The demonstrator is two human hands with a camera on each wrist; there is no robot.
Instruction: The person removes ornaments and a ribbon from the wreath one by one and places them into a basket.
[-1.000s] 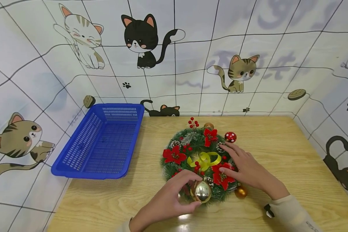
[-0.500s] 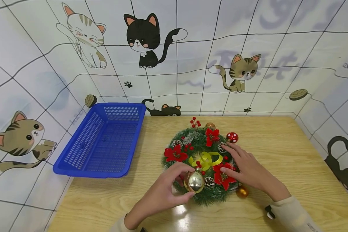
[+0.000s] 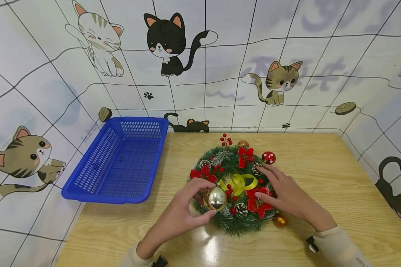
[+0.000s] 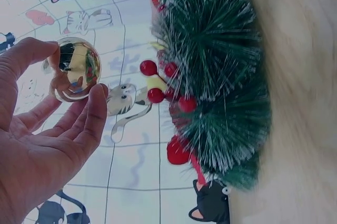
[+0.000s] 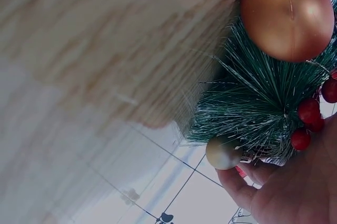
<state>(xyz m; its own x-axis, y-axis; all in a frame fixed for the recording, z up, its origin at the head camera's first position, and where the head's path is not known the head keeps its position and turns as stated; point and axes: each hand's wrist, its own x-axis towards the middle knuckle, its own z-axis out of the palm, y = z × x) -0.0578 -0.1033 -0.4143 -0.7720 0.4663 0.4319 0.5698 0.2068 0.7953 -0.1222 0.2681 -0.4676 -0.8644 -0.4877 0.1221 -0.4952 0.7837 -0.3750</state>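
While three baubles (image 3: pixel 269 157), seemingly placed, edge the wreath (image 3: pixel 232 163) far and right, gold bauble (image 3: pixel 216 199) looks unattached over its near-left side, pinched by left grip (image 3: pixel 182 212); right grip (image 3: pixel 287 193) spread at right

Bauble (image 3: pixel 216 199) is gleaming pale gold, mirror-bright. Wreath (image 3: pixel 237 227) is showing deep green, needles tipped white; cloth flowers (image 3: pixel 245 157) are blazing red, berries (image 3: pixel 224 140) matching. Ribbon (image 3: pixel 238 184) is glowing yellow. Small ball (image 3: pixel 269 157) is wearing white dots on red (toadstool fashion); another ball (image 3: pixel 280 220) is shining orange-gold. Basket (image 3: pixel 108 199) is standing out solid blue. Tabletop (image 3: pixel 320 159) is displaying light yellowish-brown grain. Backdrop (image 3: pixel 227 22) is carrying black grid lines, cartoon cats and pawprints on white. Sleeve (image 3: pixel 341 244) is reading beige.
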